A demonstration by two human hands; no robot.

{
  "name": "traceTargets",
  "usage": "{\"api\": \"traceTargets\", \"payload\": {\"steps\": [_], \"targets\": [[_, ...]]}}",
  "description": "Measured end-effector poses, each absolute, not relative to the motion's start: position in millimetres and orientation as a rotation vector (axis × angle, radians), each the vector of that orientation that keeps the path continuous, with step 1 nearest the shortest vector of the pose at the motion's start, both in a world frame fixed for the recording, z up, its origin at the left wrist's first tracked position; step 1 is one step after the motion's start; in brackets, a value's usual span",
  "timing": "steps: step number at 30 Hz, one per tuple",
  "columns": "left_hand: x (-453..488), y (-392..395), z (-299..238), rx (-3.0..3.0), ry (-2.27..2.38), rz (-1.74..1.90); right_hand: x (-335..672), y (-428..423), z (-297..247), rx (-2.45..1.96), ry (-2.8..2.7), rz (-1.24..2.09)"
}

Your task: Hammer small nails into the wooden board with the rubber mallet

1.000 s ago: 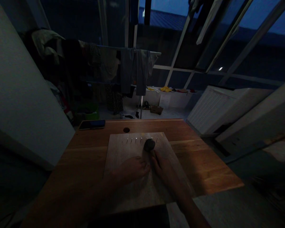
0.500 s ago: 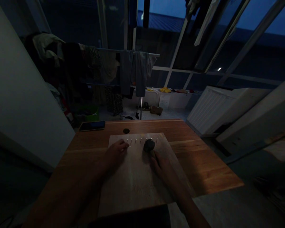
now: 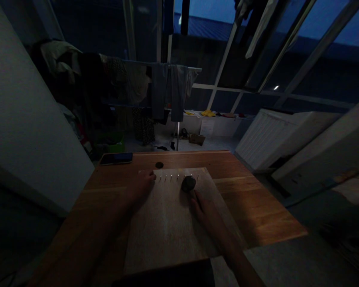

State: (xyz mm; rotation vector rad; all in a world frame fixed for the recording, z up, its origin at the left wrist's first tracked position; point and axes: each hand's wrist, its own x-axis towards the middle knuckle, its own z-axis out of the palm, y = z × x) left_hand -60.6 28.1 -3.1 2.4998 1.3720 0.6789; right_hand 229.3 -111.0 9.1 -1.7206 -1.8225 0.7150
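A pale wooden board (image 3: pixel 167 223) lies on the table, with several thin shiny nails (image 3: pixel 171 177) standing in a row along its far edge. My left hand (image 3: pixel 142 184) is at the left end of that row, fingertips pinched together; the nail seen at them a moment ago is now hidden by the fingers. My right hand (image 3: pixel 206 209) grips the short handle of a mallet with a dark, rounded head (image 3: pixel 188 183). The mallet head is low over the board, just on the near side of the right-hand nails.
The wooden table (image 3: pixel 251 207) extends around the board. A phone (image 3: pixel 116 158) lies at its far left corner, near a dark round hole (image 3: pixel 159 165). Beyond stand a clothes rack with hanging trousers (image 3: pixel 177 93), a green bin (image 3: pixel 115 145) and a white ribbed unit (image 3: pixel 263 135). Light is dim.
My left hand has moved left and slightly away from me, to the left end of the nail row, and the nail at its fingertips has gone from sight. The mallet has hardly moved.
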Motion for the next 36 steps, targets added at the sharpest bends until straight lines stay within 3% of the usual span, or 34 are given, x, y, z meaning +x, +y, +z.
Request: {"api": "traceTargets", "payload": {"steps": [10,24,36], "targets": [[-59,19,-19,1.937,1.381,1.068,229,-112,12,-1.706,-1.821,0.719],[-56,19,-23,1.797,1.396,1.128,190,-91,30,-1.589,-1.865,0.792],[-56,17,-21,1.79,1.373,1.129,126,-55,44,-1.628,-2.108,0.6]]}}
